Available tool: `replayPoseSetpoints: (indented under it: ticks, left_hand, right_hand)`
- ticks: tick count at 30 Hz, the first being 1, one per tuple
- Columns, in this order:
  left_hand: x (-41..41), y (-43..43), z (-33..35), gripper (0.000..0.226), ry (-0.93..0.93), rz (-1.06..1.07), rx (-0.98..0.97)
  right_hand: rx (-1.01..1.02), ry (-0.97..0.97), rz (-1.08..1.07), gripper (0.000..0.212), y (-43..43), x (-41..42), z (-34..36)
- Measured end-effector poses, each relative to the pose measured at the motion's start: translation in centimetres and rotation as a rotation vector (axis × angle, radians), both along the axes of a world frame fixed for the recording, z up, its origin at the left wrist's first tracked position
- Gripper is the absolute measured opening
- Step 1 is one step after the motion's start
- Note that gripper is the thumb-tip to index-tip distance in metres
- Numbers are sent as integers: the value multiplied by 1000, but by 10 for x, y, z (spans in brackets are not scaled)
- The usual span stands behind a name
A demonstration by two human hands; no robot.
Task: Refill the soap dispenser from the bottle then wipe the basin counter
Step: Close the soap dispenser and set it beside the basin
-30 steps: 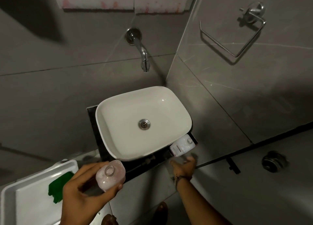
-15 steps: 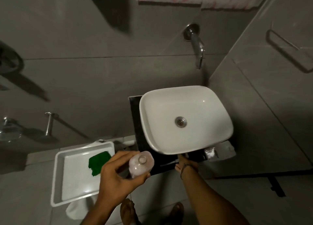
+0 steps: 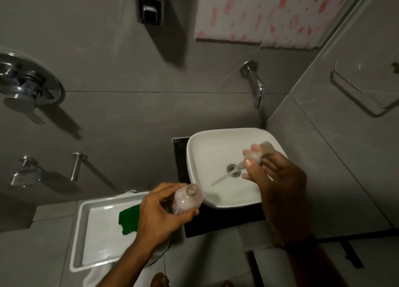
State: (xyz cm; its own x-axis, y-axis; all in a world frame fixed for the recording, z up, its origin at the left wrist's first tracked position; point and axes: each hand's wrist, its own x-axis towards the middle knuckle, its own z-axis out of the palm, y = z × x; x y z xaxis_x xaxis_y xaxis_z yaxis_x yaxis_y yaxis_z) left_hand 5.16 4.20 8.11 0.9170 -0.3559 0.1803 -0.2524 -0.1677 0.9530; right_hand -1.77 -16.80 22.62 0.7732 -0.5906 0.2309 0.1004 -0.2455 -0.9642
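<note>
A person's left hand grips an uncapped, clear soap dispenser at the front-left corner of the black counter, just beside the white basin's rim. The right hand pinches the pump head, its tube slanting over the drain. A green cloth lies in a white tray.

Both hands are raised, the left hand curled closed low, the right hand pinching higher.
</note>
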Motion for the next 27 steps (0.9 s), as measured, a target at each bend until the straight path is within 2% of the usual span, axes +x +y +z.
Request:
replayPoseSetpoints:
  ticks: [4, 11, 14, 18, 22, 25, 27]
  left_hand:
    - [2, 0, 10, 61, -29, -1, -29]
    - [2, 1, 23, 59, -61, 2, -55]
    - [4, 0, 26, 59, -87, 10, -43]
    - [9, -3, 30, 57, -111, 25, -31]
    - [10, -5, 32, 56, -128, 19, -20]
    - [11, -6, 32, 56, -121, 25, -22]
    - [13, -6, 33, 55, -119, 22, -37]
  right_hand:
    - [-112, -46, 130, 32, 20, 17, 26]
    - [-132, -19, 288, 25, 32, 21, 6]
    - [-166, 56, 379, 32, 39, 22, -6]
    - [-294, 203, 281, 34, 46, 20, -30]
    - [-352, 215, 91, 32, 49, 22, -43]
    - [-405, 216, 122, 49, 44, 21, -40]
    - [-274, 191, 310, 62, 37, 21, -37]
